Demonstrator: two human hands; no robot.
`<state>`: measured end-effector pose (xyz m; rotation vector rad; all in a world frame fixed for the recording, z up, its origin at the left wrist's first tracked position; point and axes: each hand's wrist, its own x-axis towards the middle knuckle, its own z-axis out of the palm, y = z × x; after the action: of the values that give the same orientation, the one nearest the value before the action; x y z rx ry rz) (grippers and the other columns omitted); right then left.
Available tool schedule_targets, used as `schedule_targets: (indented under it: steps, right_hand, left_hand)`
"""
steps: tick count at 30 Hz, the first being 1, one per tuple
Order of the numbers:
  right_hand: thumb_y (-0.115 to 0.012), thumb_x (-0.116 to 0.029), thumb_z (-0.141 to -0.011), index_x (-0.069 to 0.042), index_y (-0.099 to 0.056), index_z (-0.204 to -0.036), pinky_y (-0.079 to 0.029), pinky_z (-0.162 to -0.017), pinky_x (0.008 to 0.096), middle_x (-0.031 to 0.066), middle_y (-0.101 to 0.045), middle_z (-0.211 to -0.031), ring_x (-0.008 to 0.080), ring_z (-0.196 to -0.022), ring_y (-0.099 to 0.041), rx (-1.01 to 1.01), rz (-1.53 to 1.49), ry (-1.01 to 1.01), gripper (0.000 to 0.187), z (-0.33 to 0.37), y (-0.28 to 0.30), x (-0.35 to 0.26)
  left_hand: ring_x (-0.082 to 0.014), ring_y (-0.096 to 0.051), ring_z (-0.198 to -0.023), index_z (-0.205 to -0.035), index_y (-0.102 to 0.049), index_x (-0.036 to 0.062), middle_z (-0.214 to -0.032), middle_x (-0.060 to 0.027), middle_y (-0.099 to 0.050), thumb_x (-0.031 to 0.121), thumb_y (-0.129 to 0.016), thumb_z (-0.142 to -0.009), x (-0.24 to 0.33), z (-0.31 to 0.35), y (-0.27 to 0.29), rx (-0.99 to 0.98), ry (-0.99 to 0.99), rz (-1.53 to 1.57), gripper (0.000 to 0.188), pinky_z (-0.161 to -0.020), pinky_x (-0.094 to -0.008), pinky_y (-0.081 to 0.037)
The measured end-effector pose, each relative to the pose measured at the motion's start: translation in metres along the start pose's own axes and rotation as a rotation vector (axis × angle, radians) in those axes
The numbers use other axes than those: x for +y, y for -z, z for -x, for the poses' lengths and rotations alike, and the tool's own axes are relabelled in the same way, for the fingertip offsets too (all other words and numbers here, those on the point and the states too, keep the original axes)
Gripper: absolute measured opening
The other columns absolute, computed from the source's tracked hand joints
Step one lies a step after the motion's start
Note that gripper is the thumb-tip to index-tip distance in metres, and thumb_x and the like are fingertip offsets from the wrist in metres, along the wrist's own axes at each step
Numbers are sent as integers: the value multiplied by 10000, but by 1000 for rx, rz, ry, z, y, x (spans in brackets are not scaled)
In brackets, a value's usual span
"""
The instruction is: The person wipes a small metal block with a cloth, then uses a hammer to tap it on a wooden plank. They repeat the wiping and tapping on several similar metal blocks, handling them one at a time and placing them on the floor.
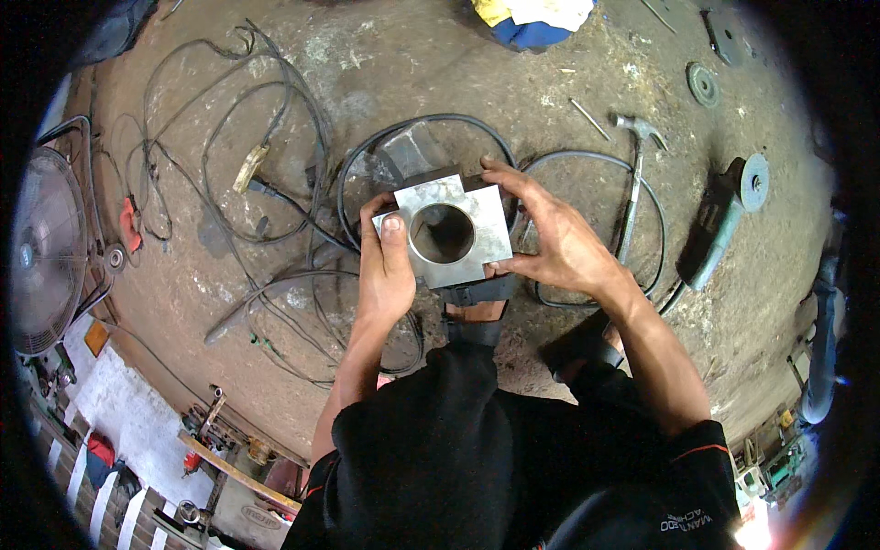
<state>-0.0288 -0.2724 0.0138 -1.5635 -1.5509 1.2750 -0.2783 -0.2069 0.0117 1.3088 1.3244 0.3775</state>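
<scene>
A thick, bare-metal block (pixel 487 223) with a large round hole through its middle and a stepped far edge is held up in front of me. My left hand (pixel 387 266) grips its left side, the thumb lying on the top face beside the hole. Around the right side curls my right hand (pixel 559 229), fingers at the far corner and thumb at the near right corner. The block's underside is hidden. Through the hole only a dark, shadowed interior shows.
On the floor right of me lie a hammer (pixel 633 183), an angle grinder (pixel 721 225) and a loose disc (pixel 703 84). Black cables (pixel 206 137) coil across the left, with a power socket (pixel 250 169) among them. A fan (pixel 50 249) stands far left.
</scene>
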Motion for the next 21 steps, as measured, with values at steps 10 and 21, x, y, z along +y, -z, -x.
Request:
schedule_targets:
  steps: [10, 21]
  right_hand:
    - [-970, -289, -614, -83, -482, -1472, -445, -1176, 462, 177, -564, -1498, 384, -1393, -534, 4, 93, 70, 1008, -13, 3, 4]
    - [-979, -224, -585, -102, -477, -1482, -464, -1164, 478, 159, -560, -1515, 399, -1381, -552, -34, 59, -11, 1035, -13, 5, 2]
  left_hand:
    - [-278, -523, -1254, -1468, -391, -2, -1350, -221, -565, 506, -405, -1129, -5, -6, 0, -4, 37, 95, 611, -1112, -396, -391]
    - [-342, -396, -1511, -1676, -176, 82, -1632, -247, -373, 237, -955, -718, 3, 0, 50, -373, 46, 149, 1245, -1215, -451, -396]
